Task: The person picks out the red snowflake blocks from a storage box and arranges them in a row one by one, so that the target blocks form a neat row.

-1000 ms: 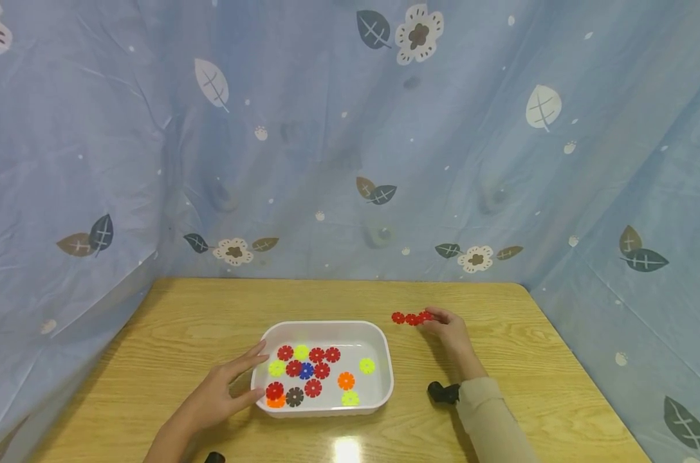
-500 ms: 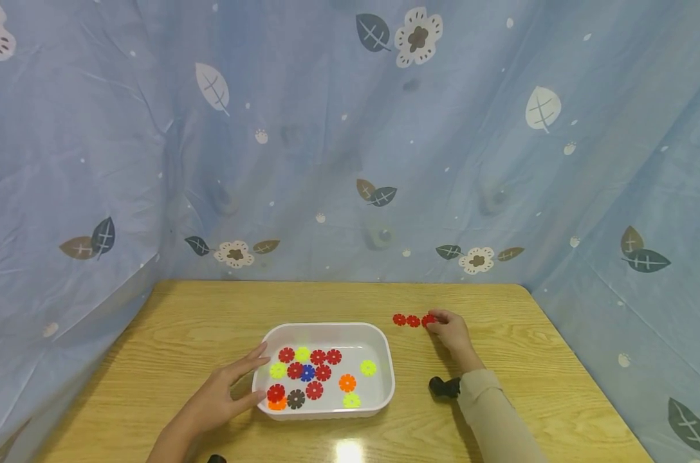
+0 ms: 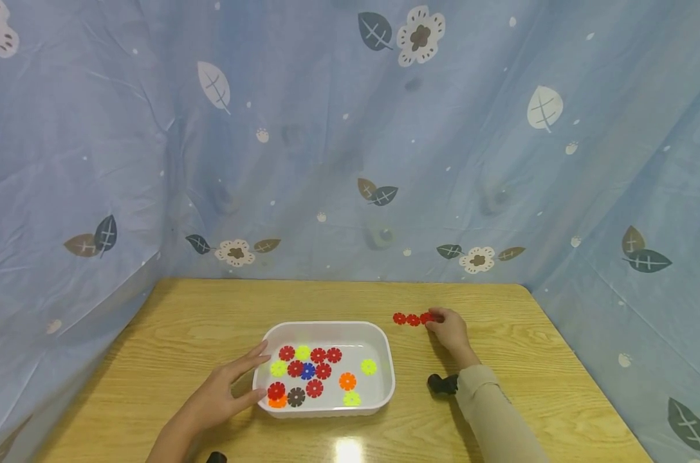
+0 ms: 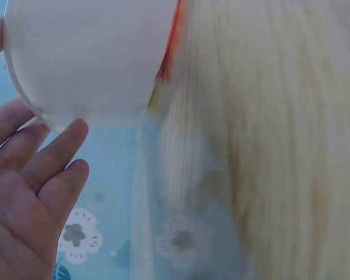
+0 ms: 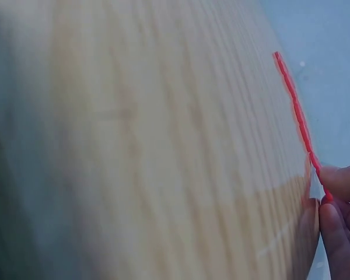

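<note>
In the head view, my right hand (image 3: 451, 330) is at the back right of the table. Its thumb and fingers pinch the right end of a row of red plastic snowflake discs (image 3: 413, 319); seen from the right wrist, the row is a thin red line (image 5: 300, 119) lying flat on the wood. My left hand (image 3: 219, 391) rests against the left side of a white tray (image 3: 385, 360), fingers spread and fairly straight, fingertips at its rim. The left wrist view shows those fingers (image 4: 52, 157) along the outside of the tray wall. Red, yellow, orange, blue and dark snowflake discs lie loose in the tray.
A wooden table (image 3: 211, 308) carries everything. Blue patterned cloth (image 3: 327, 161) hangs behind it and at both sides. Black wrist gear (image 3: 442, 384) sits beside the right sleeve (image 3: 495, 405), with another black piece (image 3: 216, 457) near the left forearm.
My right hand has shifted the disc it pinches slightly right, then back left against the middle red disc. The left hand stays at the tray.
</note>
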